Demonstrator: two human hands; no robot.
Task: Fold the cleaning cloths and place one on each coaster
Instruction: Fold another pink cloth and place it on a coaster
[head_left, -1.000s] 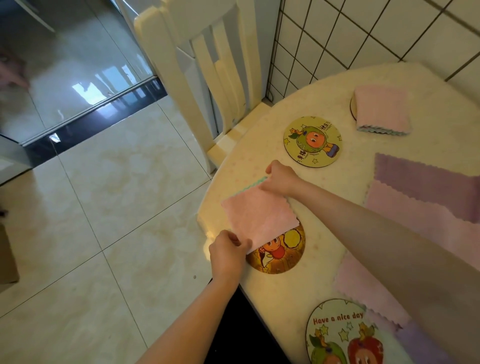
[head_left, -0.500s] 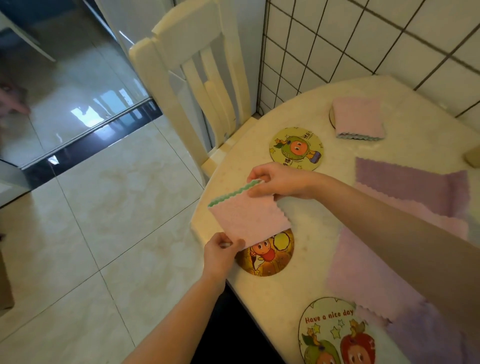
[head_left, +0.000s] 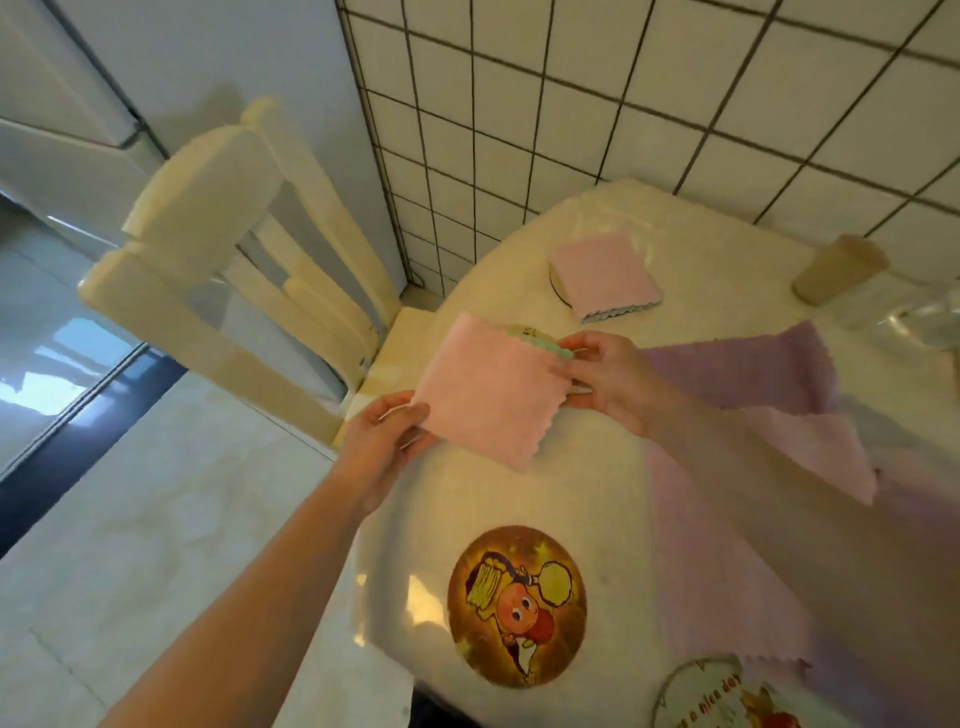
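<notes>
Both hands pinch the folded pink cloth (head_left: 488, 397): left hand (head_left: 387, 441) at near corner, right hand (head_left: 608, 376) at far edge. Cloth is held above the table (head_left: 519, 499), over a mostly hidden coaster (head_left: 524, 330).

A round cream table (head_left: 597, 499) stands against the tiled wall. On it lie an orange cartoon coaster (head_left: 517, 605), a lettered coaster (head_left: 717, 696) at the near edge, a far coaster (head_left: 555, 283) under a folded pink cloth (head_left: 605, 275), unfolded purple cloths (head_left: 737, 467), and a beige cup (head_left: 839, 267) on its side.
</notes>
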